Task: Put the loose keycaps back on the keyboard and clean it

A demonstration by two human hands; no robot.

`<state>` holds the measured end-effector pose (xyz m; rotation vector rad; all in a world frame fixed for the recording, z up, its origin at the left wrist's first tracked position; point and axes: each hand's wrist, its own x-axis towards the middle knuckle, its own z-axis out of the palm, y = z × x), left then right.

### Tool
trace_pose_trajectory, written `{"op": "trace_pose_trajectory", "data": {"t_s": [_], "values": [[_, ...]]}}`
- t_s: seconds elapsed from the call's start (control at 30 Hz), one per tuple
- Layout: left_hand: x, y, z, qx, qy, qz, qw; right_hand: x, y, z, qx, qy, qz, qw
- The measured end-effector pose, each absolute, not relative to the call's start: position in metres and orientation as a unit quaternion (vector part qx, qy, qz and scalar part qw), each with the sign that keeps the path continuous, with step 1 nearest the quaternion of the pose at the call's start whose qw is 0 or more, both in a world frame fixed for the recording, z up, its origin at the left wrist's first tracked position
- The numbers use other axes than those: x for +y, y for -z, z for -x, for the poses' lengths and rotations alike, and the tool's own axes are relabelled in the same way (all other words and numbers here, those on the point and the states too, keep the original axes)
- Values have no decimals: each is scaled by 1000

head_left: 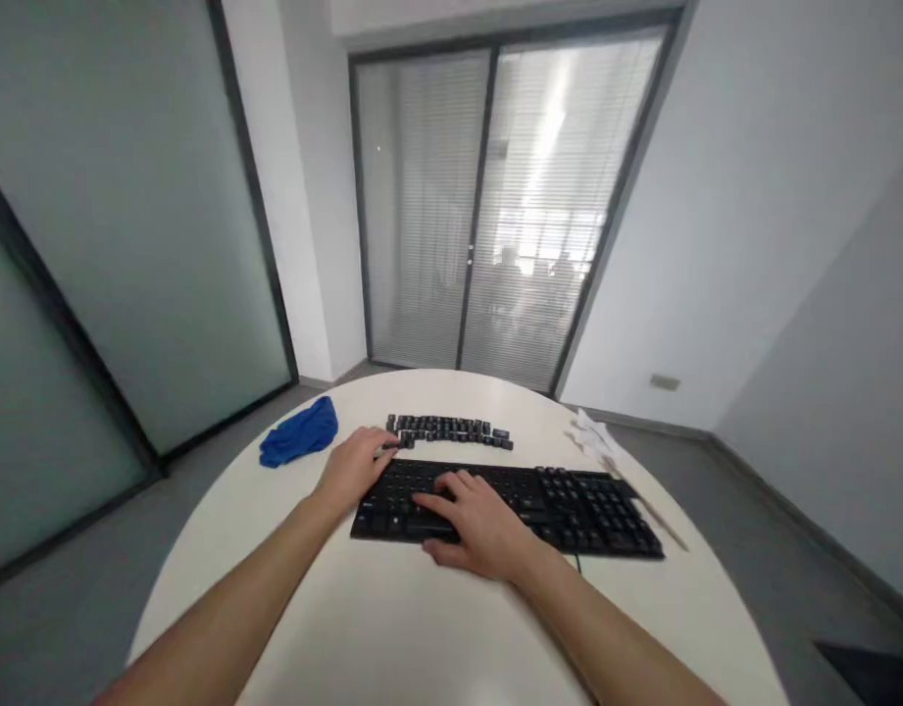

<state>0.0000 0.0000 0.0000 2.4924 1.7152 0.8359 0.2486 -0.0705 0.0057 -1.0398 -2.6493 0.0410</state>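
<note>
While holding the left hand [358,465] at the left end of the loose keys [440,426], with fingers barely parted, cannot tell if gripping one. Over the keyboard [598,518], nearer on the surface [363,618], rests the right hand [478,525] loosely spread, gripping nothing.

White table [370,628], keyboard [602,515], keycaps [453,427], blue cloth [299,433]
</note>
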Motion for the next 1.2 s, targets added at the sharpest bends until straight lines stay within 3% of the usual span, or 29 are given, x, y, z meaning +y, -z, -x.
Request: {"op": "trace_pose_trajectory", "data": {"t_s": [0.33, 0.8, 0.9, 1.03, 1.2], "values": [[24, -16, -30, 479, -129, -865, -72, -74, -13, -250, -920, -10, 362, 149], [33, -22, -48, 493, -136, -858, -53, -72, -16, -259, -922, -28, 355, 152], [25, -23, -47, 504, -209, -838, 1, -71, -16, -259, -921, -31, 357, 150], [8, -21, -39, 479, -317, -805, 149, -70, -15, -260, -921, -30, 360, 148], [-18, -16, -21, 428, -309, -796, 297, -70, -18, -260, -919, -38, 365, 142]]}}
